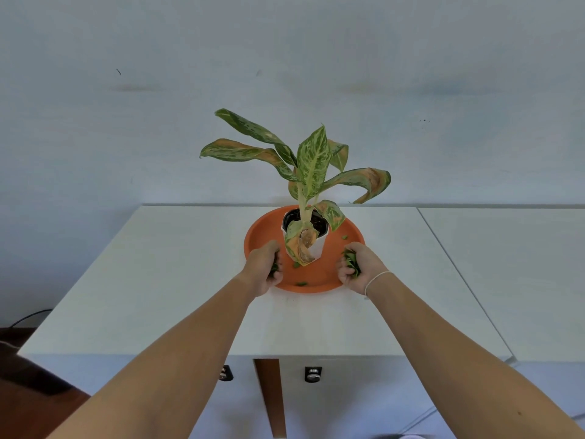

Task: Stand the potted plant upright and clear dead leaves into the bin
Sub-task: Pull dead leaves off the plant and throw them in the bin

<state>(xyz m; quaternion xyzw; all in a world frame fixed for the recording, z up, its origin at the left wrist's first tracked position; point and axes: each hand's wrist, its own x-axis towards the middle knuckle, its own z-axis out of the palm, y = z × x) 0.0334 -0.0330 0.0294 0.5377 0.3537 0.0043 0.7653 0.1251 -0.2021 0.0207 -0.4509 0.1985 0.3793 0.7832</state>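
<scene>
The potted plant (308,172) stands upright in a white-wrapped black pot (319,224) on an orange saucer tray (262,231) on the white table. A browned leaf (302,245) droops down the pot's front. My left hand (264,267) rests on the tray's left rim, fingers closed around green leaf scraps. My right hand (357,269) at the tray's right rim is closed on a bunch of green leaf pieces (351,261). A few loose leaf bits (300,283) lie on the tray floor. No bin is in view.
The white table (177,280) backs onto a pale wall; a second white table (512,264) adjoins on the right. Below the front edge are a wooden leg (269,397) and two small dark fittings. A cable lies on the floor at left.
</scene>
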